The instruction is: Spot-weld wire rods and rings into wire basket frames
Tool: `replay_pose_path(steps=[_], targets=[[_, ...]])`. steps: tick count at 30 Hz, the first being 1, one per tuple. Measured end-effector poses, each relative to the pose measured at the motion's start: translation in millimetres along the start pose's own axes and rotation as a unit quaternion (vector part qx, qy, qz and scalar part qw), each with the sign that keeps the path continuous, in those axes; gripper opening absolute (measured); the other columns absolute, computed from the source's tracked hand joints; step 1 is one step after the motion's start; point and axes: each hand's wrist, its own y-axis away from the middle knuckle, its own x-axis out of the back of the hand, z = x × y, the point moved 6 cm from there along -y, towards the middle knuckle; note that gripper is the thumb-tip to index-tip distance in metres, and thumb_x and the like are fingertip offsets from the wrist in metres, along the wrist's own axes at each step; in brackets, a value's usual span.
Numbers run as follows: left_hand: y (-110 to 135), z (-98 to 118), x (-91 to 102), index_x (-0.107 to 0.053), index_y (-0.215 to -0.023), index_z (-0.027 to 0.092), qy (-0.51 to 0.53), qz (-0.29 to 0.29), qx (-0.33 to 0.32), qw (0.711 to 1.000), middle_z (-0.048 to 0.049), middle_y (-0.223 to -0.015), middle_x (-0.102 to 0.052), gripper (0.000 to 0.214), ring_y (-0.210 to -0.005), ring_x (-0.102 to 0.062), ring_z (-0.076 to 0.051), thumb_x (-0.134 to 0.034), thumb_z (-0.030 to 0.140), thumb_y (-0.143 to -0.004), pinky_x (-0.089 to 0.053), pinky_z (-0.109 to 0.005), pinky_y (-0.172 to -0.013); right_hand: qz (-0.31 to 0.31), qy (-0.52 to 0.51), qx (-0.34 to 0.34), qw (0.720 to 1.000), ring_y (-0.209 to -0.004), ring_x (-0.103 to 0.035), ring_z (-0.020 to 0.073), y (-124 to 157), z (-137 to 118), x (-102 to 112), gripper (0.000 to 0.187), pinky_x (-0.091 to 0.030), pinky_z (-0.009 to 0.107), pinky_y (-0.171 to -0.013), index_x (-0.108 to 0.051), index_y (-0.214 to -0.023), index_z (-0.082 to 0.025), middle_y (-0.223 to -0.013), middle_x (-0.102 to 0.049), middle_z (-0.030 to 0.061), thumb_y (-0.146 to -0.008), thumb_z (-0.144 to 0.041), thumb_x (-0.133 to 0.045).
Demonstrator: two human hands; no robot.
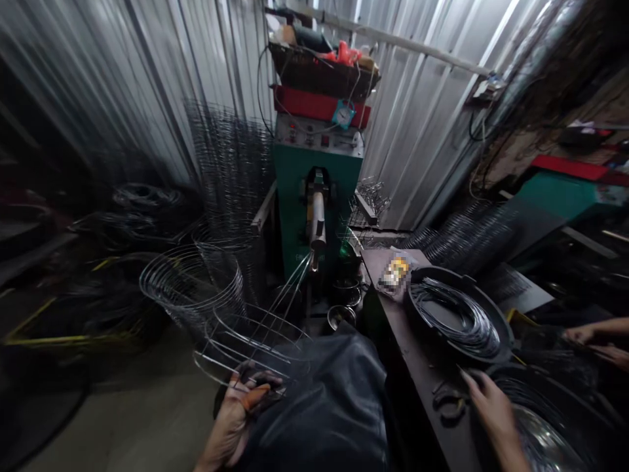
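A cone-shaped wire frame (260,326), made of thin rings joined by straight wires, slants over my lap. My left hand (246,400) is closed on its near rim; something orange covers part of the fingers. The straight wires converge at the electrode tip of a green spot-welding machine (319,226). To the right, my right hand (489,400) reaches over the bench with fingers stretched and apart, just short of a black pan (506,328). Inside that pan lies a bundle of wire rings (455,318). Dark pliers (449,403) rest beside the hand.
Stacked wire frames (191,282) stand left of the machine, with a tall stack (230,164) behind. A dark apron (324,393) covers my lap. A second pan (545,426) holds wire at lower right. Another person's hands (584,335) show at the right edge.
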Motion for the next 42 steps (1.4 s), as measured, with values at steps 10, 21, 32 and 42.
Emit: replay_pose_path(steps=[10,21,32,42], targets=[[21.1,-26.6,30.0,-0.044,-0.091,0.023,-0.015,0.041,0.033,0.999,0.0043,-0.071,-0.063,0.063,-0.069,-0.062,-0.017,-0.082,0.016,-0.041,-0.054,-0.033,-0.067,-0.358,-0.309,0.207,0.856,-0.055,-0.051,0.0112,53.4,-294.7,-179.2,0.026,-0.040,0.022,-0.055,-0.059,-0.068,-0.018,-0.058,-0.056,-0.0011,-0.079,-0.041,-0.052],[-12.2,-21.8,-10.5,-0.041,-0.091,0.022,-0.025,-0.061,0.071,0.995,0.0046,-0.073,-0.059,0.053,-0.067,-0.063,-0.016,-0.078,0.014,-0.053,-0.054,-0.032,-0.063,-0.376,-0.402,0.097,0.829,-0.053,-0.047,0.0095,46.1,-285.0,-192.9,0.031,-0.037,0.022,-0.054,-0.053,-0.066,-0.018,-0.056,-0.053,-0.0024,-0.080,-0.045,-0.051],[-25.9,-28.1,-18.6,-0.040,-0.091,0.022,-0.035,-0.047,0.092,0.994,0.0054,-0.072,-0.057,0.049,-0.063,-0.061,-0.015,-0.075,0.019,-0.058,-0.055,-0.036,-0.063,-0.349,-0.429,0.076,0.830,-0.053,-0.045,0.0096,23.9,-274.1,-224.7,0.034,-0.037,0.022,-0.054,-0.052,-0.063,-0.018,-0.056,-0.051,-0.0031,-0.079,-0.048,-0.052],[-47.1,-21.6,-27.2,-0.041,-0.092,0.022,-0.043,-0.039,0.093,0.994,0.0053,-0.068,-0.057,0.047,-0.062,-0.060,-0.014,-0.075,0.025,-0.060,-0.053,-0.032,-0.062,-0.350,-0.515,-0.023,0.782,-0.047,-0.045,0.0077,12.4,-279.8,-258.9,0.034,-0.036,0.021,-0.047,-0.052,-0.065,-0.017,-0.053,-0.049,-0.0043,-0.073,-0.050,-0.059]])
